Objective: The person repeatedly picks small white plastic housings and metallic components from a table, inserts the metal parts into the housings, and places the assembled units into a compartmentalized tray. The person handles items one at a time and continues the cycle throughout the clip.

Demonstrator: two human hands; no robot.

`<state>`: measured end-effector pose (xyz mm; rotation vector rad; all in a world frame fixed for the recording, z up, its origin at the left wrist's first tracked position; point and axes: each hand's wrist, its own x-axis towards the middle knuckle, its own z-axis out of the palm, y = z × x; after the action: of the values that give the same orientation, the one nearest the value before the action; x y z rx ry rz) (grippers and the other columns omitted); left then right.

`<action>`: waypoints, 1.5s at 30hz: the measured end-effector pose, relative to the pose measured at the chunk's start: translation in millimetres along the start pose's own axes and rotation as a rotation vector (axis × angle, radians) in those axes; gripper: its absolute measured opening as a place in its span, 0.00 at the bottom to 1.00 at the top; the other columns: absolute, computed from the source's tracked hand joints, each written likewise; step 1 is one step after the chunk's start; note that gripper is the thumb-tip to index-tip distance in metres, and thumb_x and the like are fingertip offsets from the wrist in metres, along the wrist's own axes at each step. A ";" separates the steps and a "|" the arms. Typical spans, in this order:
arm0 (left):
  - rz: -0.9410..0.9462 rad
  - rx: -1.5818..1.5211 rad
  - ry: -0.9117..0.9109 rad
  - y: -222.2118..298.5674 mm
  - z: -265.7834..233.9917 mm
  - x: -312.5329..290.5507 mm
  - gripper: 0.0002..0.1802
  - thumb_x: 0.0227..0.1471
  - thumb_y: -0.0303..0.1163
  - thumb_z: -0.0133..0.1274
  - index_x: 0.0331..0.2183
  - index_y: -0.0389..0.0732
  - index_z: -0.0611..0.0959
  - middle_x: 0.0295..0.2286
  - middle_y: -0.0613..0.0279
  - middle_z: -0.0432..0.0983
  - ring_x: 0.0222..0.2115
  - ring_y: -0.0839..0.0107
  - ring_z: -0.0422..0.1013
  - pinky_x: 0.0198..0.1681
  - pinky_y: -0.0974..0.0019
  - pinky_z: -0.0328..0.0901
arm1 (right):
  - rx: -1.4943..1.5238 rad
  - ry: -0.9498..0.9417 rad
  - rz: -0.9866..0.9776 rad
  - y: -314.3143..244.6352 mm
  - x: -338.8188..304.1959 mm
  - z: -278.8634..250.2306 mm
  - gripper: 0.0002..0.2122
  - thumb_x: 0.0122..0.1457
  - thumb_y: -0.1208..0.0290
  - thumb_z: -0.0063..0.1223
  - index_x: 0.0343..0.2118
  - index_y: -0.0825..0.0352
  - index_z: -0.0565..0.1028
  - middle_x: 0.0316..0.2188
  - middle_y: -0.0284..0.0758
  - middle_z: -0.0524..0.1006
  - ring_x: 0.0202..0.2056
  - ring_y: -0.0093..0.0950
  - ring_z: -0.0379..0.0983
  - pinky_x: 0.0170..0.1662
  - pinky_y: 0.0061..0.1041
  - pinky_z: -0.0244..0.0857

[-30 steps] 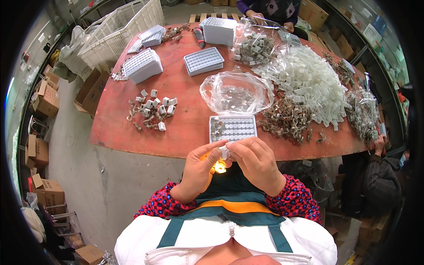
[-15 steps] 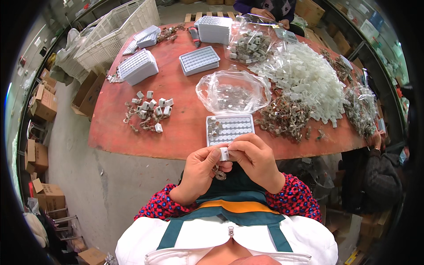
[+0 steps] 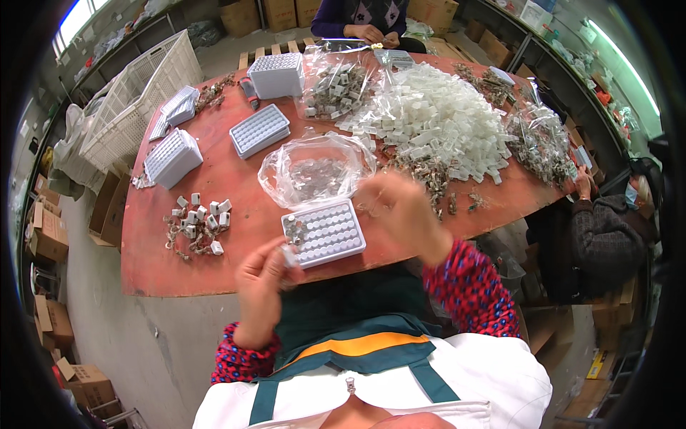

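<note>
Near the table's front edge my left hand [image 3: 259,286] pinches a small white plastic housing [image 3: 289,256], slightly blurred, at the near-left corner of a white tray [image 3: 355,247]. Rows of round white pieces fill that tray, and a few small metallic bits [image 3: 294,232] lie at its left side. My right hand [image 3: 404,211] hovers over the table right of the tray, smeared by motion, its fingers beside a heap of brown wired parts [image 3: 434,179]. Whether it holds anything cannot be made out. Behind the tray lies an open clear plastic bag [image 3: 314,175] of small bits.
A large pile of translucent white pieces [image 3: 443,114] covers the right of the table. Left lies a cluster of wired white housings [image 3: 194,225]. Stacked trays [image 3: 174,159] and a white crate [image 3: 143,100] stand farther back. Co-workers sit across [image 3: 368,18] and at right [image 3: 607,236].
My hands have parted: the left moved left with the white housing, the right reached forward and right toward the wired parts. The view has shifted, so the table sits farther left.
</note>
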<state>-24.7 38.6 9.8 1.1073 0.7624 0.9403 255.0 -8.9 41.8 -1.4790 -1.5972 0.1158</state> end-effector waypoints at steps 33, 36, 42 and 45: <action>0.029 0.365 -0.320 -23.5 49.6 -8.7 0.15 0.58 0.21 0.56 0.48 0.35 0.79 0.40 0.57 0.81 0.35 0.70 0.78 0.38 0.68 0.73 | -0.098 -0.157 0.200 17.6 -25.6 -32.1 0.07 0.59 0.73 0.61 0.39 0.68 0.79 0.37 0.36 0.80 0.35 0.32 0.78 0.39 0.28 0.71; -0.200 0.056 -0.284 -25.9 36.6 -11.8 0.12 0.61 0.28 0.57 0.46 0.38 0.78 0.44 0.56 0.81 0.36 0.76 0.76 0.37 0.72 0.72 | -0.364 0.055 0.127 41.6 -11.7 -31.0 0.04 0.56 0.72 0.61 0.34 0.63 0.81 0.32 0.33 0.79 0.36 0.39 0.75 0.42 0.34 0.71; -0.264 -0.043 -0.246 -25.2 27.0 -14.9 0.13 0.60 0.29 0.58 0.46 0.38 0.77 0.43 0.57 0.80 0.34 0.76 0.75 0.35 0.72 0.71 | -0.607 0.056 -0.163 59.6 13.7 -24.4 0.07 0.51 0.70 0.65 0.33 0.60 0.81 0.37 0.29 0.78 0.45 0.33 0.72 0.48 0.33 0.68; -0.260 -0.051 -0.220 -25.3 24.3 -16.5 0.14 0.60 0.29 0.58 0.47 0.38 0.77 0.41 0.58 0.80 0.33 0.77 0.75 0.35 0.73 0.71 | -0.701 -0.017 -0.220 63.6 20.5 -18.5 0.09 0.48 0.67 0.67 0.32 0.60 0.81 0.38 0.30 0.77 0.46 0.34 0.71 0.51 0.35 0.66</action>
<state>-4.3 10.1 -6.7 1.0187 0.6782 0.6045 317.2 16.2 24.2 -1.7914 -1.9058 -0.6169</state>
